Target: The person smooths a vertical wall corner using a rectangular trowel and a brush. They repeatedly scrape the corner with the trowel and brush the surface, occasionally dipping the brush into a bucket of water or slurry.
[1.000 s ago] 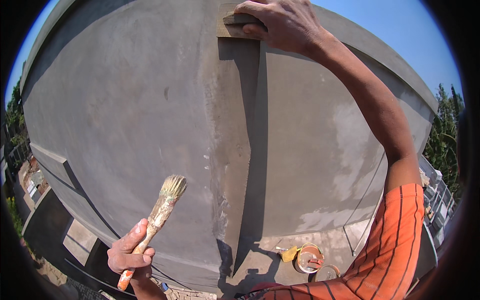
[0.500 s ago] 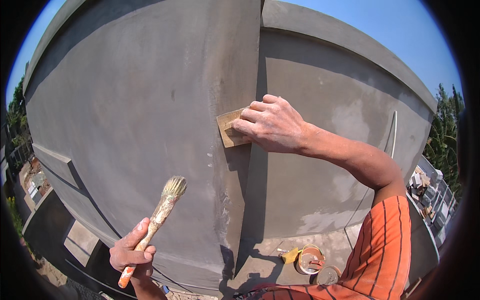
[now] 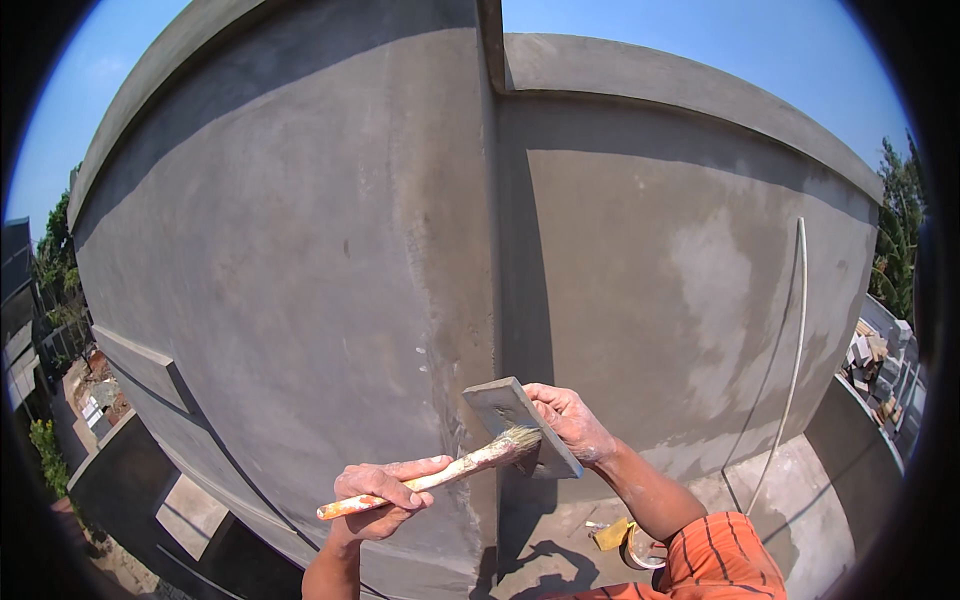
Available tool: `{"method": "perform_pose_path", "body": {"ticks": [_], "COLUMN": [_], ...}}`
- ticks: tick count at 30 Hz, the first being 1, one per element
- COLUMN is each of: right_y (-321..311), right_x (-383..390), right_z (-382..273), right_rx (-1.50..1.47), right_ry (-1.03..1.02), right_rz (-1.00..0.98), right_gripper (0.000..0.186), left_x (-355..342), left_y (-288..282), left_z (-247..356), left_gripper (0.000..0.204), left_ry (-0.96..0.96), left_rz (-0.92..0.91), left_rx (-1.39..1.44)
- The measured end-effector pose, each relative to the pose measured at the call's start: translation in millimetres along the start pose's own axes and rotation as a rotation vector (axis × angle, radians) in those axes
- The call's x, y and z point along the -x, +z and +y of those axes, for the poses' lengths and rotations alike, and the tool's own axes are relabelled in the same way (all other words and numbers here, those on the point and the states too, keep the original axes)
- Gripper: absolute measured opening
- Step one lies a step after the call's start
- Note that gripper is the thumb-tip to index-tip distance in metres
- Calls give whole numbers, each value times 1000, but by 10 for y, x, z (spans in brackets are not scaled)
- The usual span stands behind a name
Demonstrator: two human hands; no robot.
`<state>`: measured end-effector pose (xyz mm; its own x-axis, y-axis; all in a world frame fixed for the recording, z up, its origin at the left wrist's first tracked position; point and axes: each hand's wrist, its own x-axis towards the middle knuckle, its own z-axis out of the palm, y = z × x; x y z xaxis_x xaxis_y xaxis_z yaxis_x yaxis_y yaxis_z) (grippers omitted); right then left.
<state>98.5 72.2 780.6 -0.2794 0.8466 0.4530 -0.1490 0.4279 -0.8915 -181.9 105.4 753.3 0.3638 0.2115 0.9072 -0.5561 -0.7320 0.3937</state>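
Low in the centre, my left hand (image 3: pixel 380 490) grips a worn, paint-smeared brush (image 3: pixel 470 460) lying at a slant, its bristles against the flat face of a grey rectangular float (image 3: pixel 500 405). My right hand (image 3: pixel 575 430) holds that float from behind, fingers wrapped out of sight, tilted toward me. Both tools are just in front of the plastered wall corner (image 3: pixel 470 220), where a paler, rough band runs down the left face (image 3: pixel 250 260).
A white pipe (image 3: pixel 795 340) leans on the right wall (image 3: pixel 650 250). Below are a yellow item (image 3: pixel 610 535) and a bucket (image 3: pixel 645 555) on a concrete floor (image 3: pixel 810 520). A ledge (image 3: pixel 140 355) juts at left; blocks (image 3: pixel 875 380) are piled at far right.
My right hand has come down from the top of the corner with the float and turned it face up. My left hand has moved right, laying the brush onto it.
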Motion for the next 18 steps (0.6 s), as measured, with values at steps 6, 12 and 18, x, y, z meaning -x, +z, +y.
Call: {"method": "perform_pose_path", "body": {"ticks": [6,12,18], "right_y": [-460,-684,-461], "right_x": [12,-878,-1748], "right_z": [-335,-2084,-3176], "right_rx": [341,159,1009], "right_ry": [49,-584,-983], "right_rz": [-59,238,361], "right_gripper": [38,31,38], "left_x": [93,241,310], "left_y": [-282,-193,-54], "left_z": [116,81,-27], "left_gripper": [20,17,17], "left_ry": [10,-5,-68], "left_rz": [293,359,344], "left_rx": [-111,-132,-109]}}
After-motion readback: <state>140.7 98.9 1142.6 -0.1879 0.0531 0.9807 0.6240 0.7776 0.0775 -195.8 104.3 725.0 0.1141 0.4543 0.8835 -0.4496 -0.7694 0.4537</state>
